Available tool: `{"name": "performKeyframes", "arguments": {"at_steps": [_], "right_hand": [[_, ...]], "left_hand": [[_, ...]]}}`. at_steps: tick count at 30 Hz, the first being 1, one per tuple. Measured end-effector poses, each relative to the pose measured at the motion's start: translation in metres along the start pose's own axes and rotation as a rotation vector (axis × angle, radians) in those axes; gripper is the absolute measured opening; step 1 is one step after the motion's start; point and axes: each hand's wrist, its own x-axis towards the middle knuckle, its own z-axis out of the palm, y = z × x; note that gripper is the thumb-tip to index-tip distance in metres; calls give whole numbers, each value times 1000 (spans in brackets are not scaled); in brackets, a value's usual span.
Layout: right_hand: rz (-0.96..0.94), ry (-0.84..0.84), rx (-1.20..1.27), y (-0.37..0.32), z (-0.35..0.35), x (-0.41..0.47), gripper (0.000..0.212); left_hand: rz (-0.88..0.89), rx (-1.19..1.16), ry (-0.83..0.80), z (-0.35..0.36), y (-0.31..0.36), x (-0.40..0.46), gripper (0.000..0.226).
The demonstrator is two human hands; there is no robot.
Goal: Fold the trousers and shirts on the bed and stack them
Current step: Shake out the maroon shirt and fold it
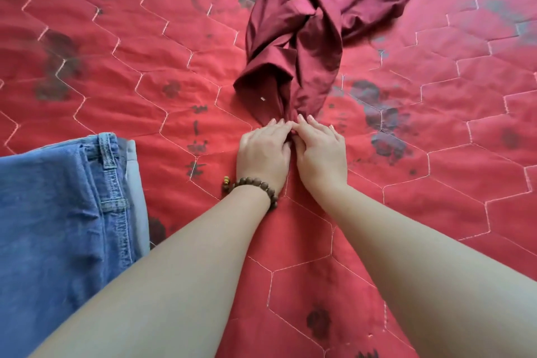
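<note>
1. Both hands met at the near tip of the crumpled shirt (313, 23), likely to drag it close for folding
2. Left hand (263, 151) and right hand (319, 151) lay side by side, fingers curled, pinching the bunched cloth
3. Folded jeans (64, 212) sat at the left, leaving the quilt (436, 183) free as workspace
</note>
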Motion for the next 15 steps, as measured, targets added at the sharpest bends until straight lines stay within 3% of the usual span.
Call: {"name": "performKeyframes", "arguments": {"at_steps": [6,10,15], "right_hand": [[8,-119,24,-9,-36,-57,21],[47,-218,53,-17,-77,-110,17],[37,-120,155,-48,-160,-147,16]], "left_hand": [[-110,105,-60,-28,28,-47,20],[-48,8,-97,-62,60,-103,10],[11,-126,12,-125,127,-126,10]]}}
